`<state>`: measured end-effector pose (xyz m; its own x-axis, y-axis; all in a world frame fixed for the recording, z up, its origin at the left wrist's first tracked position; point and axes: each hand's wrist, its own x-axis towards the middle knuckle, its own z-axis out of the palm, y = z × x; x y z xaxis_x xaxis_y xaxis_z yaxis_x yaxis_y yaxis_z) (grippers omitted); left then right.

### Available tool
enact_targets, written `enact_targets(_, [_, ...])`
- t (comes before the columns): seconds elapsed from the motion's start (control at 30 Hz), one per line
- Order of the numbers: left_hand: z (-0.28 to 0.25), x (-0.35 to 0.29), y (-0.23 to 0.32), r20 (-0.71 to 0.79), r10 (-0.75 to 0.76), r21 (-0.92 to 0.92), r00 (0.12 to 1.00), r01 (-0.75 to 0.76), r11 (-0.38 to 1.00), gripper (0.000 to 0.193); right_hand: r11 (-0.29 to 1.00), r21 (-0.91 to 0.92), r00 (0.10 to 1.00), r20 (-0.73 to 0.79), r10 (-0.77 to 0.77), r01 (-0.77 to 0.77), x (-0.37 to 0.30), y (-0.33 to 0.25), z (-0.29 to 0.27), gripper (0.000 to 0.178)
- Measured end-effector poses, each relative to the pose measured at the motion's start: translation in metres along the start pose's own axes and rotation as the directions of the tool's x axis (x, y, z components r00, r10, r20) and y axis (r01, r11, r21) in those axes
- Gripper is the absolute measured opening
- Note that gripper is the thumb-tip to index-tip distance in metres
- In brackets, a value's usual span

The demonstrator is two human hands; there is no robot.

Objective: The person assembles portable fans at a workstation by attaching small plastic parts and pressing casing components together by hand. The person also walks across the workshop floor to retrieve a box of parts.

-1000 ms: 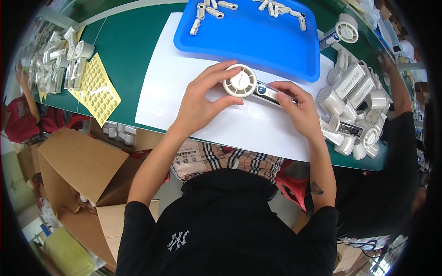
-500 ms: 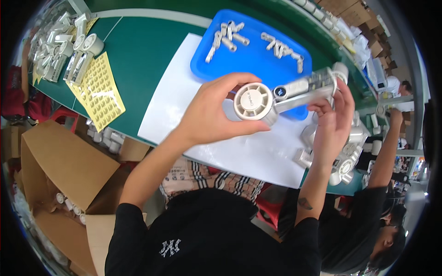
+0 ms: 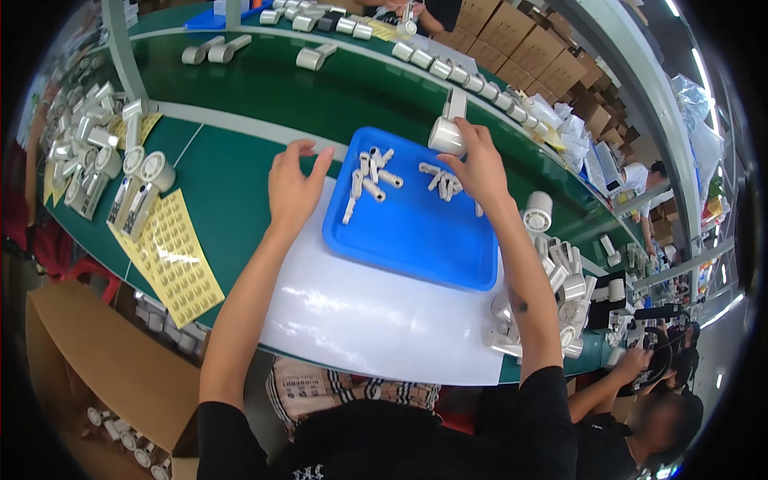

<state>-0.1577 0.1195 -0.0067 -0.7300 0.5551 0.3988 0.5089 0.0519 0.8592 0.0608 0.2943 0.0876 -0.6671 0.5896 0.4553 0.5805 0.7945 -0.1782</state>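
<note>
My right hand (image 3: 484, 168) reaches over the far right part of the blue tray (image 3: 416, 256), with thumb and fingers closed at the round head of a white handheld fan (image 3: 447, 137). The fan is at the green belt beyond the tray, its handle pointing away from me. Beside the tray's left edge, my left hand (image 3: 294, 186) hovers with fingers curved and apart, holding nothing. Small off-white parts (image 3: 371, 176) lie in two groups in the tray; my right hand and forearm partly hide the right group. A white sheet (image 3: 360, 328) lies under the tray.
Yellow sticker sheets (image 3: 180, 256) and piled fans (image 3: 100, 160) are on the left. More fans (image 3: 568, 280) crowd the right, one standing (image 3: 538, 212) near the belt. Several fans (image 3: 472, 80) line the far shelf. An open carton (image 3: 112, 360) sits lower left; a co-worker (image 3: 632, 424) is at right.
The fan has gone from between both hands above the sheet to the far belt in my right hand. My left hand has let go and moved left. The view has shifted toward the belt.
</note>
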Motion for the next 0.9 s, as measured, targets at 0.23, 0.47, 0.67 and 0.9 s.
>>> enact_targets(0.23, [0.009, 0.003, -0.043, -0.015, 0.177, 0.337, 0.984, -0.161, 0.928, 0.045, 0.964, -0.15, 0.933, 0.255, 0.253, -0.22, 0.085, 0.112, 0.072, 0.07])
enact_targets(0.47, [0.004, 0.003, -0.036, 0.053, 0.137, 0.364, 0.989, -0.147, 0.92, 0.05, 0.764, -0.49, 0.89, -0.054, 0.453, -0.419, 0.108, 0.133, 0.115, 0.048])
enact_targets(0.67, [0.006, 0.007, -0.044, 0.028, 0.208, 0.347, 0.978, -0.205, 0.915, 0.046, 0.978, -0.207, 0.973, 0.228, 0.029, 0.02, 0.107, 0.021, 0.04, 0.039])
enact_targets(0.9, [0.006, 0.016, -0.058, 0.042, 0.156, 0.304, 0.987, -0.161, 0.939, 0.042, 0.992, 0.087, 0.69, 0.713, -0.124, 0.089, -0.048, -0.006, -0.13, 0.038])
